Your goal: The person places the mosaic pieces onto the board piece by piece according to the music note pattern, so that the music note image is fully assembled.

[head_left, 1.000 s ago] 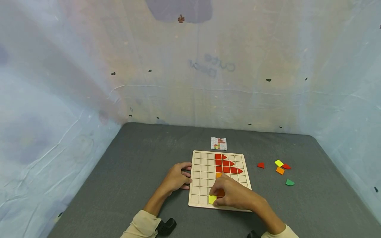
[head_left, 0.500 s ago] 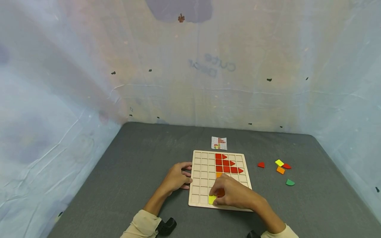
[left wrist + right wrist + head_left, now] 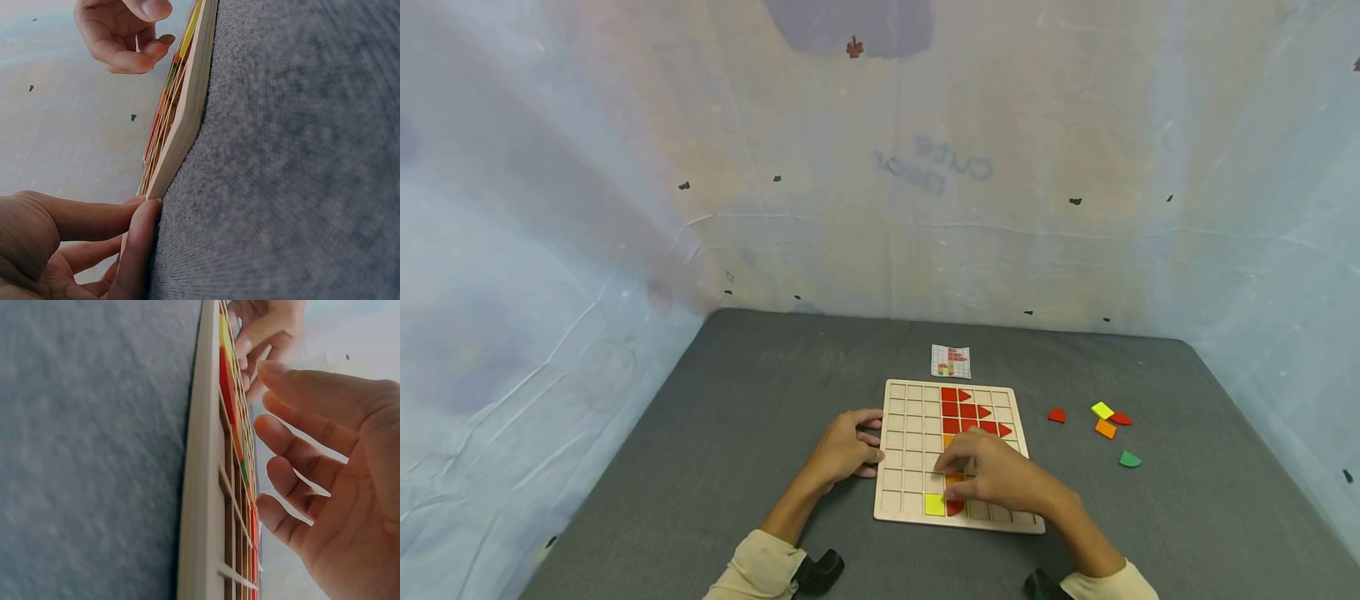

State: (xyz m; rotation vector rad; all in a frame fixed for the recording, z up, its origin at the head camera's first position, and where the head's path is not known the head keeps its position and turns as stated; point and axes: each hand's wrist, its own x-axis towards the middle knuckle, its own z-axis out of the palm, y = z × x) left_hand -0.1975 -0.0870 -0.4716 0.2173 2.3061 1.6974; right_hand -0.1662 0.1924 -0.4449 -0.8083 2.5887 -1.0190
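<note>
A wooden grid board (image 3: 893, 467) lies on the grey table. My left hand (image 3: 841, 450) is beside its left edge, fingertips and thumb touching the rim without gripping it. Over the lower right part hovers my right hand (image 3: 1007, 475), fingers relaxed and slightly bent, holding nothing. A yellow square tile (image 3: 935, 505) sits in the bottom row, with a red rounded tile (image 3: 955, 508) directly to its right. Red tiles (image 3: 952, 426) with pointed ends form three rows near the top. Orange and green pieces partly show beneath the right hand; in the right wrist view, a green piece (image 3: 244, 472) appears in the grid.
A small printed pattern card (image 3: 951, 362) lies beyond the board. Right of the board are a red loose piece (image 3: 1057, 416), a yellow tile (image 3: 1102, 410), a red pointed piece (image 3: 1122, 418), an orange tile (image 3: 1105, 429) and a green piece (image 3: 1129, 459). A pale fabric wall (image 3: 880, 258) stands behind.
My right hand has lifted off the yellow tile and moved slightly up and right, uncovering the red rounded tile beside it. The left hand stays at the board's edge.
</note>
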